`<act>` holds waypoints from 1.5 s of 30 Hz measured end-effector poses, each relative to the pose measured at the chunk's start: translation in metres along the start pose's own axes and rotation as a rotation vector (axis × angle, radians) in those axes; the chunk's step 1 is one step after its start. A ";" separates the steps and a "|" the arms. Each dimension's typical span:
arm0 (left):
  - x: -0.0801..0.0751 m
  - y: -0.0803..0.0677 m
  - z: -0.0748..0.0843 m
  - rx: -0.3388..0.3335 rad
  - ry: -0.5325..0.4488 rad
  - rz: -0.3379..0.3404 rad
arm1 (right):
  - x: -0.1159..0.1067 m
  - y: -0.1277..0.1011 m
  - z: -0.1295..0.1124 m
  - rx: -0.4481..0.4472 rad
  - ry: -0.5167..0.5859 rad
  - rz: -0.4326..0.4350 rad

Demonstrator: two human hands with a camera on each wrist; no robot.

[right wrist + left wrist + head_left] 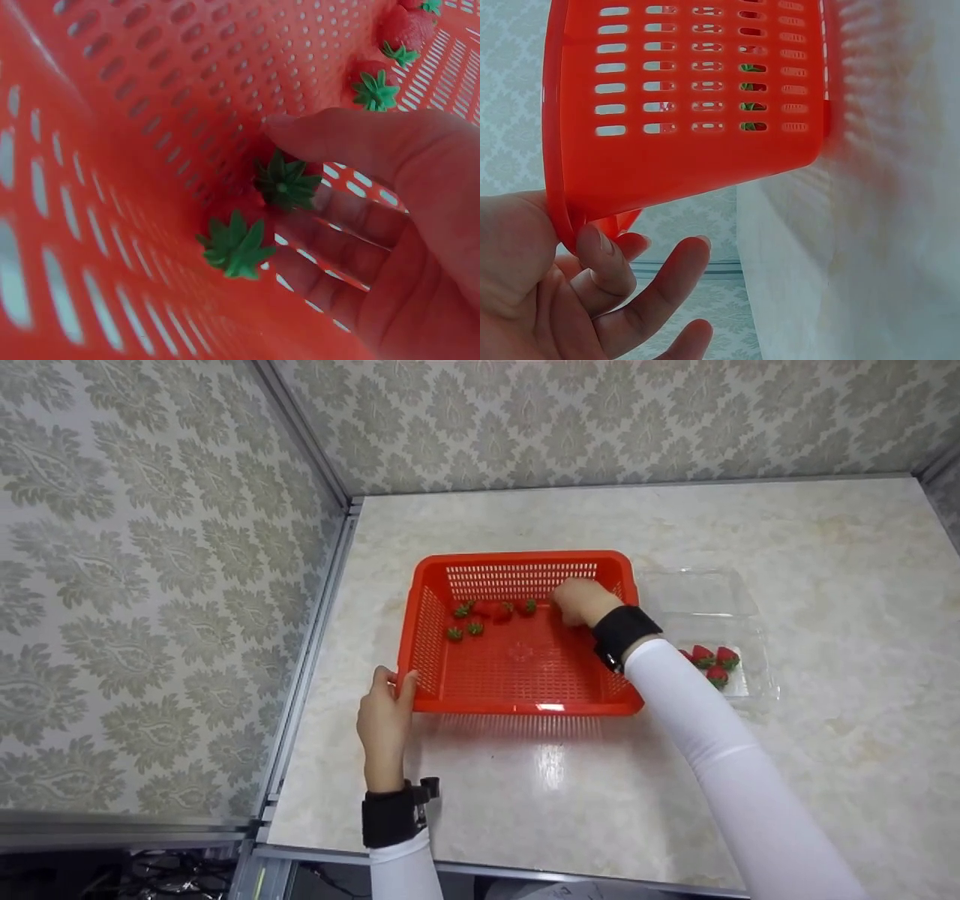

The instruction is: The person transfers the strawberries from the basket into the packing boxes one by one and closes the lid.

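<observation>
Strawberries [491,610] lie in a loose cluster at the far end of a red slotted basket [517,667], which we see sitting at the centre of the frame on a pale marble-look worktop [825,555]. In the head view our right hand [581,601] reaches over the basket's right wall, just right of the cluster. The right wrist view shows its fingers [360,142] loosely curved, resting beside two strawberries [259,217] with green caps that lie against the basket's slotted wall; the thumb touches the nearer one, and we cannot tell whether the grip has closed on either fruit. Further strawberries [375,86] show toward the upper right of that view.

Our left hand [384,718] holds the basket's near left corner, lower left of centre in the head view; the left wrist view shows the thumb [604,259] curled over the rim while the other fingers [664,281] spread beneath it.

To the right of the basket, touching its side, a clear plastic clamshell tray [709,592] stands open with three strawberries [714,662] in its nearer half. Patterned wallpaper [150,547] lines the walls behind and at left.
</observation>
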State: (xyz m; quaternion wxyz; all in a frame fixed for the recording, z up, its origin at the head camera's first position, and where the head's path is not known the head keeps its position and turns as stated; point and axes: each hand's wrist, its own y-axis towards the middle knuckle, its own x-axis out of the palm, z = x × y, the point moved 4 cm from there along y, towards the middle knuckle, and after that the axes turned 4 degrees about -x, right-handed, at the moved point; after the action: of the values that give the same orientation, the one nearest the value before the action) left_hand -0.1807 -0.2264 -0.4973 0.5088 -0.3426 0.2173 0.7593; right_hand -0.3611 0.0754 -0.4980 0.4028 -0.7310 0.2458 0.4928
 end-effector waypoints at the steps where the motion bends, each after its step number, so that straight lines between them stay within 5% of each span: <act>1: 0.000 0.000 0.001 0.000 -0.003 0.001 | 0.000 0.000 -0.001 -0.003 -0.002 0.009; 30: 0.001 -0.002 -0.002 -0.006 -0.012 -0.005 | 0.001 -0.003 -0.007 -0.013 -0.031 0.053; 45: 0.000 0.001 -0.001 0.005 0.003 0.013 | -0.042 -0.030 -0.019 -0.101 -0.035 0.089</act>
State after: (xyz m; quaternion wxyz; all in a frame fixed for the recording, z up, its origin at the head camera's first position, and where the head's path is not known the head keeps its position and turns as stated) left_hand -0.1811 -0.2271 -0.4985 0.5045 -0.3410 0.2220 0.7615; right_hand -0.3450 0.0749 -0.4459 0.3476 -0.7301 0.2457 0.5346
